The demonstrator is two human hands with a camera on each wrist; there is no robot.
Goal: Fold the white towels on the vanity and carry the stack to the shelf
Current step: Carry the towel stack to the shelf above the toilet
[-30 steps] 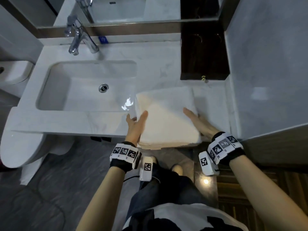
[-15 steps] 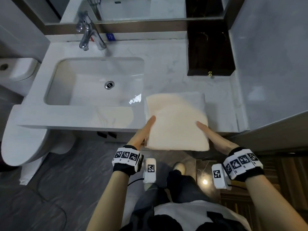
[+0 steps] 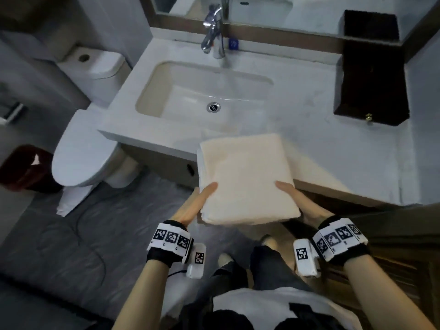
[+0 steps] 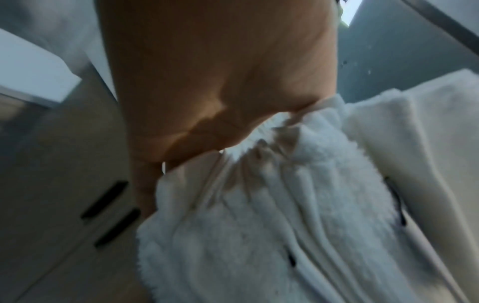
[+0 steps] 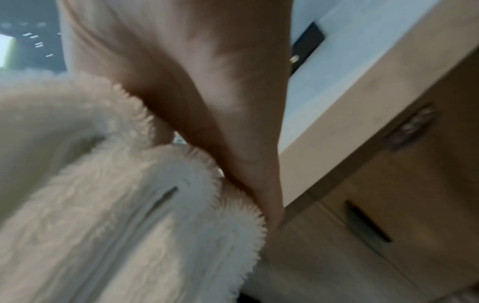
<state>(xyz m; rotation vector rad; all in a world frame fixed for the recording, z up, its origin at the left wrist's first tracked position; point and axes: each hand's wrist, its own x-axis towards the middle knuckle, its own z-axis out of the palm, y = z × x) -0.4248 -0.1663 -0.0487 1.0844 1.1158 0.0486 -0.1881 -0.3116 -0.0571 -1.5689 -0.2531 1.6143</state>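
A stack of folded white towels [image 3: 247, 177] is held level between both hands, its near half out past the front edge of the vanity [image 3: 333, 158]. My left hand [image 3: 195, 206] grips the stack's near left corner, thumb on top and fingers hidden underneath. At the near right corner my right hand [image 3: 300, 201] grips the same way. In the left wrist view the palm [image 4: 207, 82] presses into the fluffy layered edges [image 4: 285, 215]. The right wrist view shows my right hand [image 5: 207, 82] clamped on the towel folds [image 5: 116, 205].
The sink [image 3: 152, 101] and faucet [image 3: 213, 32] lie beyond the stack. A dark wooden box [image 3: 371, 75] stands at the vanity's back right. A toilet [image 3: 81, 148] and a red bin [image 3: 21, 167] are to the left. Cabinet drawers [image 5: 388, 205] sit below the counter.
Both hands have drawn the towel stack toward me, from lying on the counter to being held partly past its front edge. The view has backed away and turned.
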